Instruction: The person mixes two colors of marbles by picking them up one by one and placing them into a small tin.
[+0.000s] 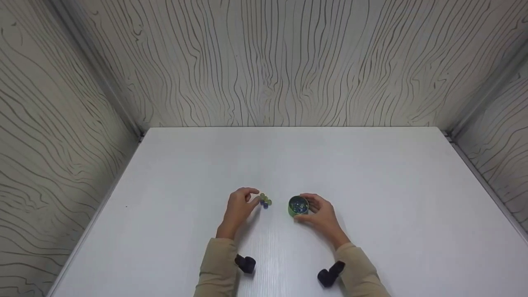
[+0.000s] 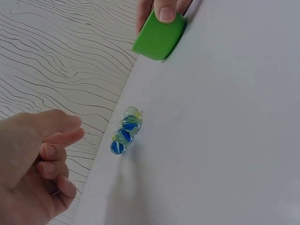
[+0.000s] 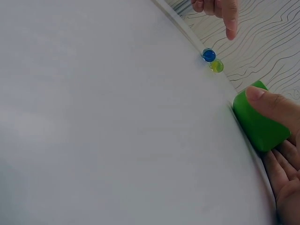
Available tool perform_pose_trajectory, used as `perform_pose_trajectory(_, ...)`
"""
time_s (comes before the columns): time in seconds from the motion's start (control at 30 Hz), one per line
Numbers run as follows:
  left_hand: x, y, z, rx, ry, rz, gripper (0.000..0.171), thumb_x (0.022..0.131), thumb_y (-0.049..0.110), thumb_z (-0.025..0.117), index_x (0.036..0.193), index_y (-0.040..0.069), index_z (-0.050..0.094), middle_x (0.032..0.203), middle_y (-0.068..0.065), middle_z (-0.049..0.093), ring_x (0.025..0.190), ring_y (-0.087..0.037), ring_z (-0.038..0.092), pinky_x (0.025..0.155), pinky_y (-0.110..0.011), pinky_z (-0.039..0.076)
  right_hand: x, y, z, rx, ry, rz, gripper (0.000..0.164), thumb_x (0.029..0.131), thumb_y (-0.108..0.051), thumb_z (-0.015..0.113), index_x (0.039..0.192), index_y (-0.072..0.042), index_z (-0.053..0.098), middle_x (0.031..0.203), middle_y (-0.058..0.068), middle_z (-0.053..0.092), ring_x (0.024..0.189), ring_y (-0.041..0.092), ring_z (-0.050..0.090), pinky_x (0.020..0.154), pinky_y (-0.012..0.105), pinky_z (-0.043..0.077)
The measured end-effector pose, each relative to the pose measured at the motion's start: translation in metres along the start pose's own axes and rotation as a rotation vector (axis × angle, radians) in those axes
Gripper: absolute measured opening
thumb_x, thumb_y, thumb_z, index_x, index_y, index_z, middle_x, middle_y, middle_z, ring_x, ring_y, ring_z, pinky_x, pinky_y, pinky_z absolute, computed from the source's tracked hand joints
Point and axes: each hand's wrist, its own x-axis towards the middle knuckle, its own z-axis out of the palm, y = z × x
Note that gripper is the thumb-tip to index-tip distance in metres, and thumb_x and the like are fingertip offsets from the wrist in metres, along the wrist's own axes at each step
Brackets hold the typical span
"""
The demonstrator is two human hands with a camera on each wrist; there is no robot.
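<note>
A small cluster of glass marbles (image 1: 265, 200), clear with blue and yellow-green swirls, sits on the white table between my hands. Just left of it hovers my left hand (image 1: 239, 208), its thumb and forefinger parted beside the marbles. In the left wrist view its other fingers curl loosely, and a gap separates the hand from the marbles (image 2: 125, 132). On the right, my right hand (image 1: 324, 218) grips a small green cup (image 3: 260, 119) between thumb and fingers. The cup stands upright on the table, with shiny dark blue and green marbles (image 1: 298, 204) inside it.
The white tabletop (image 1: 185, 165) spreads around both hands. A wood-grain patterned wall (image 1: 264, 62) rises along its back edge, with similar panels at left and right. Black wrist-camera mounts (image 1: 246, 264) stick out from both sleeves.
</note>
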Motion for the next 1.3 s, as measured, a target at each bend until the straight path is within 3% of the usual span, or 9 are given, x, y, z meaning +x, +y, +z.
perform_pose_trajectory(0.2, 0.001, -0.008, 0.001, -0.028, -0.016, 0.002, 0.019, 0.089, 0.011, 0.066, 0.102, -0.002, 0.070, 0.065, 0.005, 0.033, 0.061, -0.007, 0.031, 0.060, -0.018, 0.033, 0.000, 0.000, -0.001, 0.023, -0.008, -0.005, 0.064, 0.065, -0.007, 0.087, 0.123, -0.004, 0.060, 0.129, 0.016, 0.062, 0.127, 0.031, 0.056, 0.106, 0.034, 0.045)
perform_pose_trajectory(0.97, 0.003, -0.018, 0.009, -0.079, -0.051, -0.136, 0.020, 0.089, 0.012, 0.064, 0.103, 0.000, 0.071, 0.068, 0.002, 0.043, 0.066, -0.010, 0.040, 0.064, -0.022, 0.036, 0.000, 0.000, -0.001, 0.016, -0.010, 0.000, 0.065, 0.064, -0.006, 0.087, 0.123, -0.003, 0.060, 0.129, 0.017, 0.062, 0.127, 0.032, 0.056, 0.106, 0.036, 0.045)
perform_pose_trajectory(1.13, 0.004, -0.018, 0.011, -0.088, -0.063, -0.184, 0.022, 0.089, 0.013, 0.062, 0.106, 0.001, 0.071, 0.088, -0.009, 0.066, 0.087, -0.018, 0.058, 0.083, -0.036, 0.050, 0.001, 0.001, -0.001, 0.008, -0.011, 0.001, 0.066, 0.064, -0.007, 0.087, 0.123, -0.003, 0.060, 0.128, 0.017, 0.062, 0.126, 0.033, 0.056, 0.105, 0.034, 0.046)
perform_pose_trajectory(1.23, 0.004, -0.018, 0.013, -0.079, -0.067, -0.207, 0.023, 0.090, 0.014, 0.061, 0.107, 0.003, 0.070, 0.108, -0.014, 0.070, 0.105, -0.025, 0.062, 0.097, -0.044, 0.048, 0.001, 0.001, -0.002, 0.002, -0.012, 0.004, 0.066, 0.064, -0.008, 0.087, 0.124, -0.003, 0.060, 0.128, 0.017, 0.062, 0.125, 0.033, 0.056, 0.106, 0.034, 0.046)
perform_pose_trajectory(1.3, 0.004, -0.018, 0.013, -0.082, -0.070, -0.219, 0.024, 0.090, 0.015, 0.061, 0.108, 0.003, 0.070, 0.111, -0.015, 0.069, 0.111, -0.029, 0.061, 0.100, -0.046, 0.047, 0.001, 0.001, -0.001, -0.001, -0.013, 0.006, 0.066, 0.064, -0.008, 0.087, 0.124, -0.003, 0.060, 0.128, 0.017, 0.062, 0.125, 0.032, 0.056, 0.106, 0.034, 0.045)
